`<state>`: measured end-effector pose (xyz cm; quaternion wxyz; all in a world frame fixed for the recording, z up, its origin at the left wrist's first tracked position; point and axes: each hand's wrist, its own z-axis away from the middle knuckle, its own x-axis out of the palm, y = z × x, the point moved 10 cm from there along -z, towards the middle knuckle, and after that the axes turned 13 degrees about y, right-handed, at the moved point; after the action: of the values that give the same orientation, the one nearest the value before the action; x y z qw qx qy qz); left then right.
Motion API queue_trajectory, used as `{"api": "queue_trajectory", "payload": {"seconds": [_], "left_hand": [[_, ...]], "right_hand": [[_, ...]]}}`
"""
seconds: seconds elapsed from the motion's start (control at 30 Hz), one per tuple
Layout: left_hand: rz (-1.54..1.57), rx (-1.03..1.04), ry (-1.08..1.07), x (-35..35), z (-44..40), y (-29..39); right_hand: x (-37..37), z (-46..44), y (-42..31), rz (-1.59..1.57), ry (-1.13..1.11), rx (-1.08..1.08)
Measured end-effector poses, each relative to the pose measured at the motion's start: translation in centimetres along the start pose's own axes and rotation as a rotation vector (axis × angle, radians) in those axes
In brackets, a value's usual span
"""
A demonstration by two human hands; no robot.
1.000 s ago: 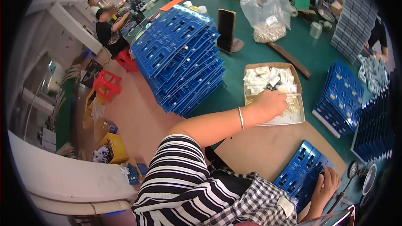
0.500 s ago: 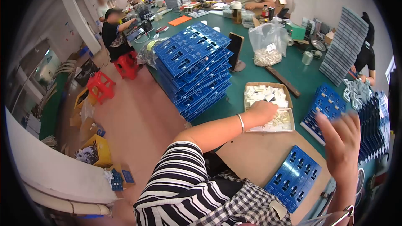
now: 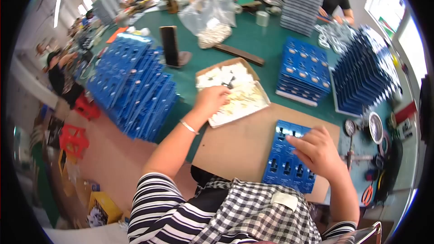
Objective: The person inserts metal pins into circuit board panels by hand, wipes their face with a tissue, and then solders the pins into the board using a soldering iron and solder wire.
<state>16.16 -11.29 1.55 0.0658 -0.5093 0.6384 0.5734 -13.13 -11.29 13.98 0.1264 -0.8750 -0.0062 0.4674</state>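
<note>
My left hand (image 3: 211, 101) reaches into a shallow cardboard box (image 3: 266, 96) of small white and pale pieces. Its fingertips are pinched together among them, and whatever they hold is hidden. A blue circuit board panel (image 3: 270, 178) with rows of black slots lies on a brown cardboard sheet (image 3: 230, 153) in front of me. Over that panel's upper right part is my right hand (image 3: 320, 151), fingers curled and thumb and forefinger close together. I cannot make out anything between them.
Tall stacks of blue panels stand left (image 3: 131, 86) and right (image 3: 366, 74), with a shorter stack (image 3: 304, 72) between. Beyond the box are a phone (image 3: 170, 45), a dark bar (image 3: 239, 54) and a plastic bag (image 3: 214, 27) of small parts. Other people sit around the table.
The view has swung to the right. My right hand has come from beside the shorter stack down over the panel. My left hand is still in the box.
</note>
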Motion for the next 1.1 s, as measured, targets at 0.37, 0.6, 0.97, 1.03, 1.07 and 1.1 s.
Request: {"api": "queue_trajectory", "payload": {"seconds": [0.37,0.6,0.97,1.03,1.07,1.1], "left_hand": [[0.822,-0.49,-0.484,6.4,7.4,10.1],[0.963,-0.514,-0.788,12.2,12.0,14.9],[0.712,-0.122,-0.656,11.3,10.6,17.2],[0.658,0.008,-0.602,10.8,10.2,18.0],[0.64,0.068,-0.576,10.5,10.1,18.4],[0.623,0.13,-0.55,10.2,10.0,18.8]], "right_hand": [[0.2,13.0,5.8,-0.467,0.401,0.982],[3.3,10.0,6.6,-0.5,0.343,1.001],[6.1,10.2,6.4,-0.657,0.35,1.067],[6.3,10.4,6.5,-0.704,0.395,1.095],[6.3,10.5,6.5,-0.726,0.419,1.108],[6.2,10.2,6.4,-0.718,0.395,1.076]]}}
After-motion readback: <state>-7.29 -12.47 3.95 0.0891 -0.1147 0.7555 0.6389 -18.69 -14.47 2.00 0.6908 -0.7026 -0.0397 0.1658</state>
